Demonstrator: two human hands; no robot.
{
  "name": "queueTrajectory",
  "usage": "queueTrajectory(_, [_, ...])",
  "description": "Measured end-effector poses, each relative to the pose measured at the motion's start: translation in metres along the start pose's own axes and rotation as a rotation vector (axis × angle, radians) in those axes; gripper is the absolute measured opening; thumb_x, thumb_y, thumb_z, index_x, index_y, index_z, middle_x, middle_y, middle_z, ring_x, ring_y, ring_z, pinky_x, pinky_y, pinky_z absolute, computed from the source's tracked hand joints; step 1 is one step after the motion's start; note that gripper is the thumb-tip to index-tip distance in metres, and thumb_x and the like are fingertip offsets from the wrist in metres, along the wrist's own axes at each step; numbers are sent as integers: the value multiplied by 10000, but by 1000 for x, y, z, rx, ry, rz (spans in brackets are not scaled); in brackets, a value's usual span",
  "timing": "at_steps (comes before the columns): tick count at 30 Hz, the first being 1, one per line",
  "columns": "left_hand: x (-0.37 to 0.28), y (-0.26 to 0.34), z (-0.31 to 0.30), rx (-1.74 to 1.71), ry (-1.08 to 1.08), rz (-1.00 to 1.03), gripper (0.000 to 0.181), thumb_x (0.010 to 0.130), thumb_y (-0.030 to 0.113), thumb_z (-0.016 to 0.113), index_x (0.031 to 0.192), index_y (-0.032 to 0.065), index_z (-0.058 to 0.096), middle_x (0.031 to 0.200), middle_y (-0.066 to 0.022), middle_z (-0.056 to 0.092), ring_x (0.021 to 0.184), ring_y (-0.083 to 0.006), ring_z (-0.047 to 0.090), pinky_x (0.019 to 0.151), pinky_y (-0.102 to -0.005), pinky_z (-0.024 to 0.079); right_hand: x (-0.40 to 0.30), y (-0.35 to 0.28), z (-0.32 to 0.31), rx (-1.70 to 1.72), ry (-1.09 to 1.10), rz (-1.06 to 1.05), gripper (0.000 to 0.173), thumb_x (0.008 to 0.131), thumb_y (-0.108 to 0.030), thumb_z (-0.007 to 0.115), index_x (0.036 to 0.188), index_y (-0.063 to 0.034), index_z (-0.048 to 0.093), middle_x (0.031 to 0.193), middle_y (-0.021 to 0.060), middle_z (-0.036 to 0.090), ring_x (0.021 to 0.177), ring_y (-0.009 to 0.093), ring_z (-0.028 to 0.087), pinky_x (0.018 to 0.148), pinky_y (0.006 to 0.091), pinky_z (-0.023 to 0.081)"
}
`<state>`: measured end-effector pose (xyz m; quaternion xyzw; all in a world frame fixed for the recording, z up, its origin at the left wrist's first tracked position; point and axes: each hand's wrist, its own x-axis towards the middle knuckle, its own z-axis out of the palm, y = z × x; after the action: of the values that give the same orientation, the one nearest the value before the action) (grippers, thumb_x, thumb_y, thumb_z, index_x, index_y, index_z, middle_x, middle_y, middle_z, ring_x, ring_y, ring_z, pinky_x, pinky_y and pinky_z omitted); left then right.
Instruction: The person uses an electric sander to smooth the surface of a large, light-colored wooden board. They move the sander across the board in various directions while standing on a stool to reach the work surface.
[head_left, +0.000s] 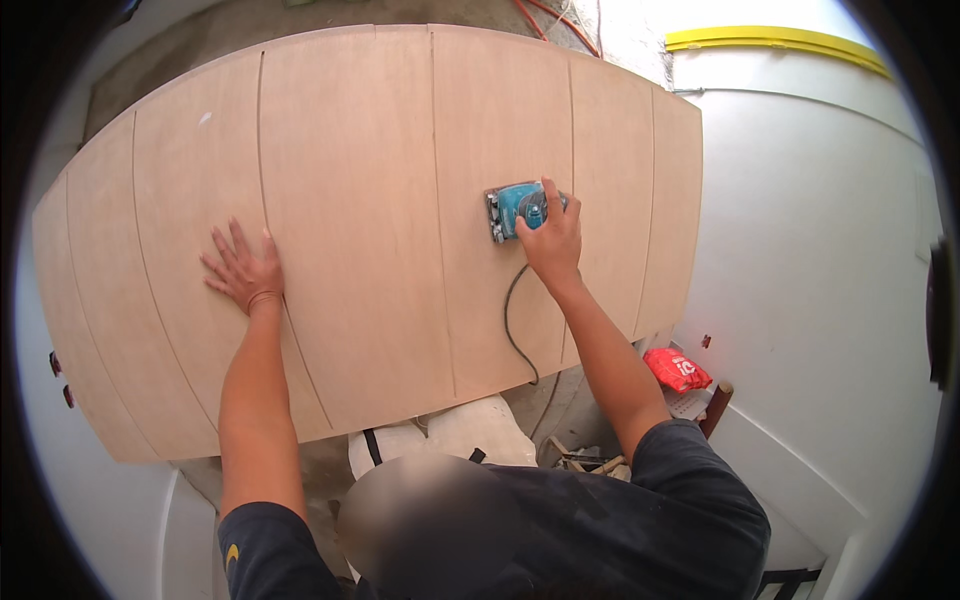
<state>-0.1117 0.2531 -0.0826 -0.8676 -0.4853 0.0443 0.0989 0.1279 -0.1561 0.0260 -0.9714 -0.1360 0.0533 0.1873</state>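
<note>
A large pale wooden panel (352, 225) with several long narrow grooves lies flat before me. My right hand (553, 236) grips a teal electric palm sander (517, 196) from above, right of the panel's middle. The sander's pad rests on the wood, though my fingers hide part of its body. From it a dark power cord (508, 315) curves over the panel and drops off the near edge. My left hand (246, 271) lies palm down on the wood, fingers spread, beside a groove on the left. It holds nothing.
White walls (810, 247) stand close on the right and left. Orange cables (574, 26) lie on the floor past the far edge. A yellow bar (772, 39) runs at the upper right. Near my right elbow are a red packet (679, 369) and a brown tube (717, 409).
</note>
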Motion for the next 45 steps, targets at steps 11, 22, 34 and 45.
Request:
queueTrajectory(11, [11,-6,7,-29,1,4,742,990,690,421,1646,376,275,1736,6,193,1578,-440,129,1233,-678,81,189,-48,27,-106,43,-14,785,792,-334,764,1517,-258,473,1271,223,521,1098,466,622,940,537,545])
queueTrajectory(22, [16,-18,21,-79,-4,33,741,987,662,458,1643,357,297,1738,5,191,1575,-435,145,1230,-680,96,358,-81,57,-246,31,31,939,766,-450,736,1605,-242,367,1359,298,538,1231,449,611,1043,494,511])
queueTrajectory(34, [7,-12,20,-28,8,23,744,984,680,441,1645,381,276,1739,21,188,1574,-434,158,1229,-681,102,175,-46,20,-120,-48,36,799,792,-351,779,1522,-267,466,1292,214,518,1110,463,626,925,538,549])
queueTrajectory(45, [6,2,-13,55,-23,-16,755,988,696,420,1653,383,248,1745,17,173,1581,-424,139,1236,-668,78,8,15,-2,-33,8,12,796,775,-239,826,1494,-234,484,1301,195,501,1112,419,601,906,515,545])
